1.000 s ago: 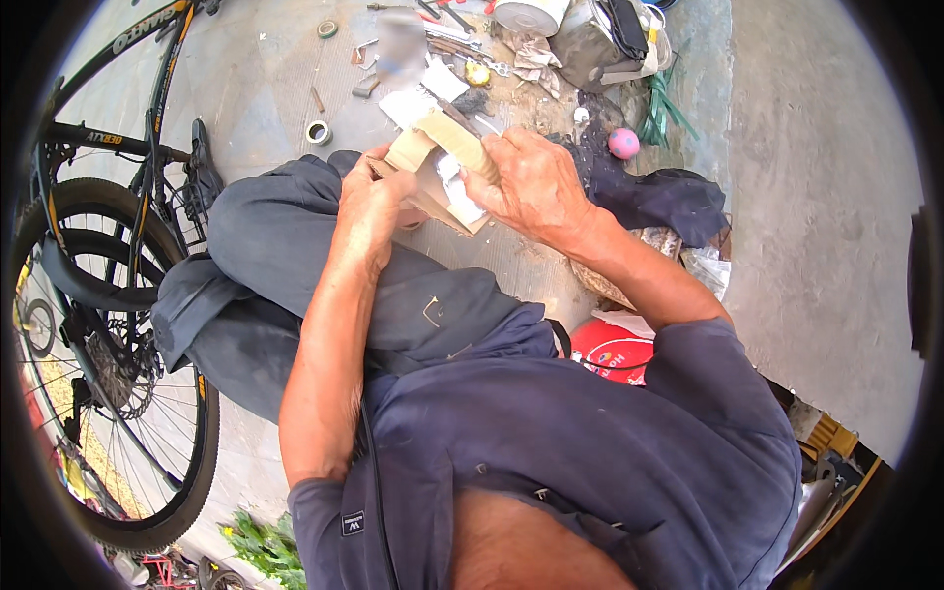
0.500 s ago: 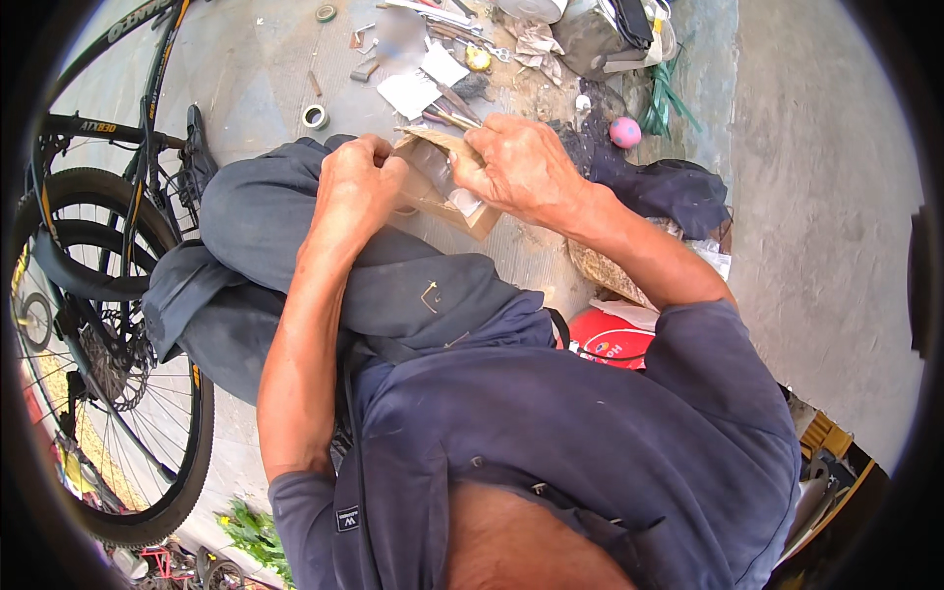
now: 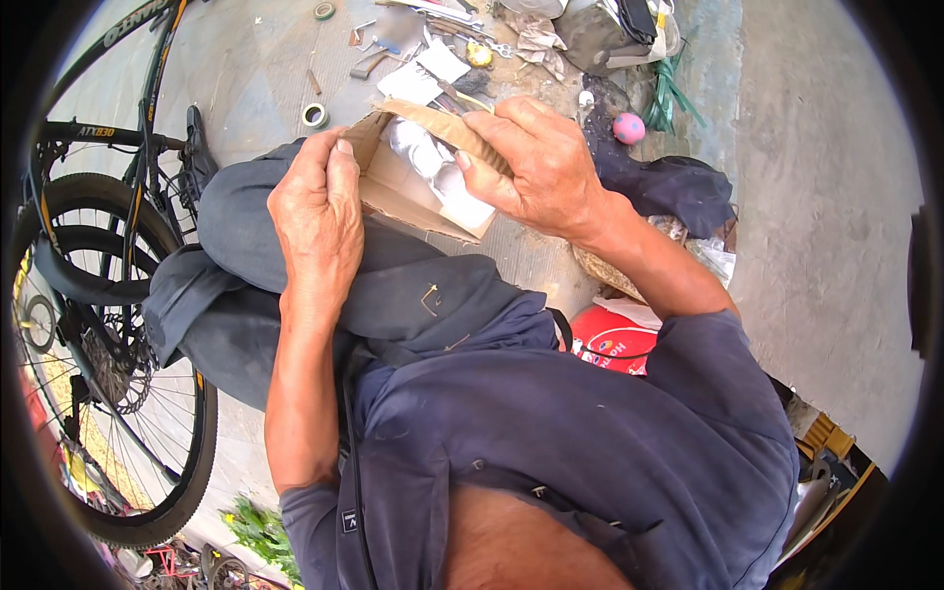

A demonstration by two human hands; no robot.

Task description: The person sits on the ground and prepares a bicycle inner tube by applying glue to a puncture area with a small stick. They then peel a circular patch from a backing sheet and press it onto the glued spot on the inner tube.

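I have the box (image 3: 401,204) in the middle of my view, raised between both hands just past the trousers (image 3: 258,218), its opening tilted up toward me. Brown card outside, paler within — and inside lies something white (image 3: 423,152), partly see-through, too unclear for me to name. The left hand (image 3: 320,211) is clamped on the box's left edge, thumb upright along it. The right hand (image 3: 536,167) pinches the flap (image 3: 433,118) at the far right, thumb on the inner face and fingers folded outside.

Beyond the box I see white paper (image 3: 411,85) on the floor, with tools (image 3: 452,22) scattered farther out. A roll of tape (image 3: 315,116) stands off to the left, and a green roll (image 3: 324,11) lies higher up. On the right I have a pink ball (image 3: 628,128) near some green cord (image 3: 667,93), with dark cloth (image 3: 674,194) below them. A red thing (image 3: 612,339) shows beside the person's right side. At my far left is a bike (image 3: 118,379) — a leafy plant (image 3: 261,536) sits below it.
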